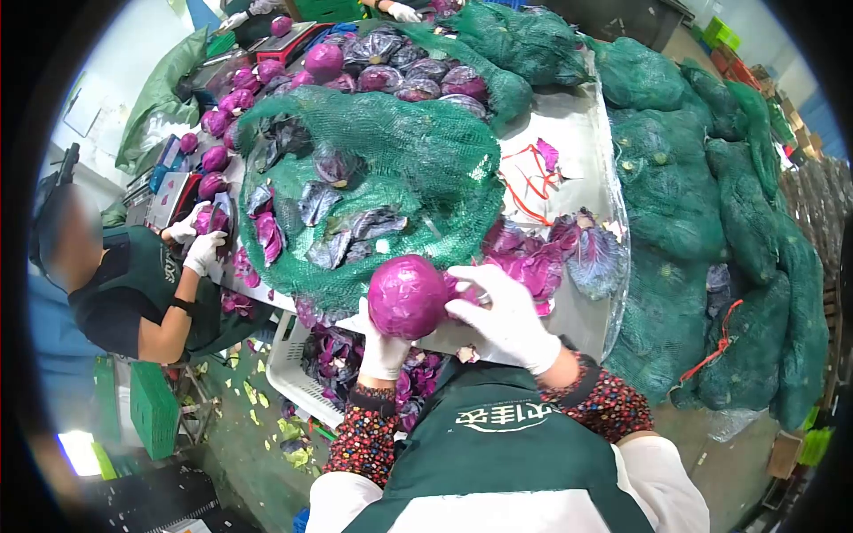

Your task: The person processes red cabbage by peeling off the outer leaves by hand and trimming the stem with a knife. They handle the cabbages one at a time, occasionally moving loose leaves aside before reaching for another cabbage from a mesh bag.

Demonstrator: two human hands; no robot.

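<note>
A peeled, glossy red cabbage (408, 297) rests in my left hand (384, 349), whose white-gloved fingers cup it from below and the left. At the cabbage's right side, my gloved right hand (504, 315) curls its thumb and fingers around a small purple cabbage leaf (459, 290). Whether this leaf is still joined to the head cannot be made out. Just beyond my hands lies a green mesh bag (391, 169) with loose outer leaves (342, 233) on it. More stripped purple leaves (529, 266) are heaped on the metal table (569, 115) to the right.
Below the table edge stands a white crate (306, 391) of leaf scraps. Full mesh sacks (666, 169) line the right side. Red cabbages (324, 60) cover the far left of the table. A co-worker (147, 275) at left handles another cabbage; other people's hands (404, 12) show at the back.
</note>
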